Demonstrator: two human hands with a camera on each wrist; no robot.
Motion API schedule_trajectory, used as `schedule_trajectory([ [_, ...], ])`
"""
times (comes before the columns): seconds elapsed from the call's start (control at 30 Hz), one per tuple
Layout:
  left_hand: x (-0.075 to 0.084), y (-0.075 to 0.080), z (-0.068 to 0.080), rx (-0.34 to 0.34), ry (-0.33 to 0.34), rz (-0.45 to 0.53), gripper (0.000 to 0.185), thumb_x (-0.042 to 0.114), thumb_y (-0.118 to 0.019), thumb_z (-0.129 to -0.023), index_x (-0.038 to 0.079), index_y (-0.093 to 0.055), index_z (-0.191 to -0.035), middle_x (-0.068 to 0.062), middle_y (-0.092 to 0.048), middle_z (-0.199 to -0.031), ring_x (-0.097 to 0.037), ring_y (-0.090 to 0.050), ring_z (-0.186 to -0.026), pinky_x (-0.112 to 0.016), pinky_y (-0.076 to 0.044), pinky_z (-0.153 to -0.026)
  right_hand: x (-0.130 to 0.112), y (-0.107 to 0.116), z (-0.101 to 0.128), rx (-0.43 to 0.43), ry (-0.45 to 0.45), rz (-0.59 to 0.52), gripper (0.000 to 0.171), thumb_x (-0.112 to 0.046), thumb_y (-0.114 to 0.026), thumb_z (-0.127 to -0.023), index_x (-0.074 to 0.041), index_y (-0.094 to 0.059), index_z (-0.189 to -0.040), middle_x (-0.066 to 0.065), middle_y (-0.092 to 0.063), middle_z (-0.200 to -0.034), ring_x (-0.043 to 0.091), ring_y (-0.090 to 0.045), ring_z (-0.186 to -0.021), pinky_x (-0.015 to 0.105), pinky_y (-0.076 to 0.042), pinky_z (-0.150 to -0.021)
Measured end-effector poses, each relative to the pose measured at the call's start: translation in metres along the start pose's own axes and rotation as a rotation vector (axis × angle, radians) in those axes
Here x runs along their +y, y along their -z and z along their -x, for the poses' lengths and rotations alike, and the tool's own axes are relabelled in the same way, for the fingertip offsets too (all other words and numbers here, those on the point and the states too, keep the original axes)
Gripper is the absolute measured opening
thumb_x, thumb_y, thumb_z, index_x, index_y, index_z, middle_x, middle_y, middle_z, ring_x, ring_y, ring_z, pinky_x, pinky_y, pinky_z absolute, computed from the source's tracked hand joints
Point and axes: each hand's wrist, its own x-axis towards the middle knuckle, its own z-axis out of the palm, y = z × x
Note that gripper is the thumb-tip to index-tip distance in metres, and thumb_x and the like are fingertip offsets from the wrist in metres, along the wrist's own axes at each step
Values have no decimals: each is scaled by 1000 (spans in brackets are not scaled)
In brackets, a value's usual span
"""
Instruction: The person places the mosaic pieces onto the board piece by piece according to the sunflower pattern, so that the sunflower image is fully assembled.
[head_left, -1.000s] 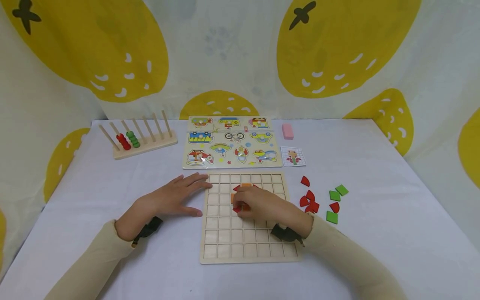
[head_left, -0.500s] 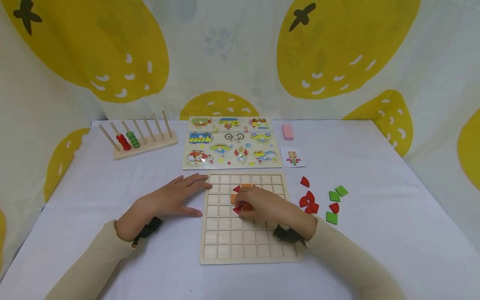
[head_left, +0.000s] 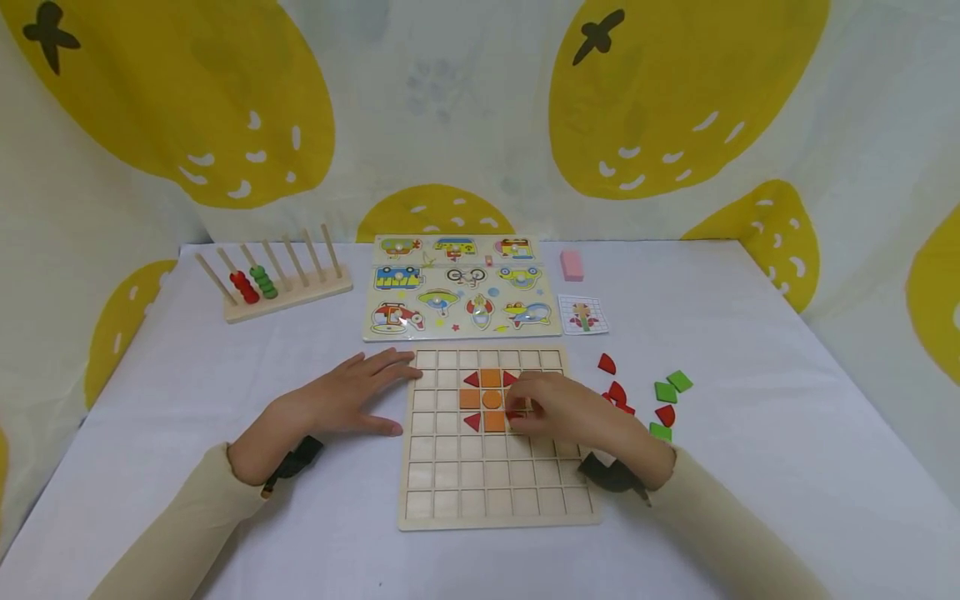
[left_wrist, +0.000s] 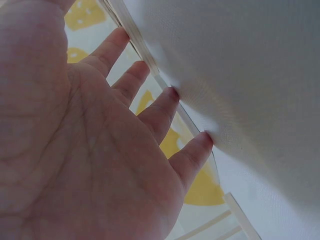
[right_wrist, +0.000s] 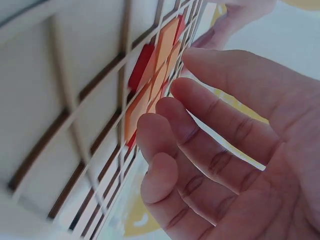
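A wooden grid board (head_left: 450,475) lies on the white cloth. In its cells are orange squares (head_left: 490,379), an orange round piece (head_left: 492,399) and red triangles (head_left: 472,422). My left hand (head_left: 337,400) rests with spread fingers at the board's left edge; the left wrist view shows an empty palm (left_wrist: 90,150). Over the right side of the pieces, my right hand (head_left: 562,408) has loosely bent fingers beside a red piece that it partly covers. In the right wrist view, nothing shows between that hand's thumb and fingers (right_wrist: 192,107).
To the right lie loose red quarter-circles (head_left: 607,364) and green squares (head_left: 666,392). Behind the board are a vehicle puzzle (head_left: 461,292), a pattern card (head_left: 583,315) and a pink block (head_left: 572,266). A peg stand (head_left: 288,297) with red and green beads stands at back left.
My right hand has moved right from the left-hand red triangle, which now lies uncovered in its cell. The orange round piece is also in sight now. My left hand stays put.
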Motion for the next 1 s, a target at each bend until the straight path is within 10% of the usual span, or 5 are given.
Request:
schedule_trajectory([
  [0.57,-2,-3,-1,5,-2,-10,74,49,-71,-85,20,-41,-146,-9,-29,-157,-31,-24,-145,-62,-16,-115,46,25,40,97,-79,-118,15,-8,-74,-86,-5,-66,-99,-1,-58,-83,13,-52,-69,22,-46,-54],
  [1.0,-5,-3,-1,10,-18,-14,75,52,-70,-85,20,-40,-146,-9,-30,-157,-31,-25,-145,-63,-17,-114,81,53,64,208,-107,-29,19,-5,-77,-81,-3,-68,-98,5,-64,-91,21,-56,-83,40,-52,-75],
])
